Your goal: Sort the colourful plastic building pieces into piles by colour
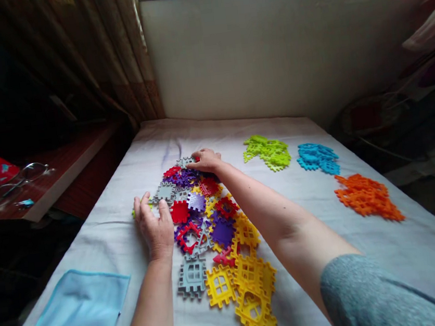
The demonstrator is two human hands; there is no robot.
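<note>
- A blue cloth (72,318) lies left of the mixed heap of notched plastic pieces (223,232).
- The left hand (154,227) covers a lime piece (133,213) by the heap's left edge, thumb spread; I can't tell whether it's gripping.
- The right hand (206,160) is on the heap's far end, grip hidden.
- Right of the heap: lime pile (269,153), blue pile (317,158), orange pile (367,197).

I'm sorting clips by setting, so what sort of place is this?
Probably a room in a home: a long curtain hangs beside the wall, eyeglasses rest on a wooden surface, and colorful interlocking plastic pieces cover part of a sheet.
</note>
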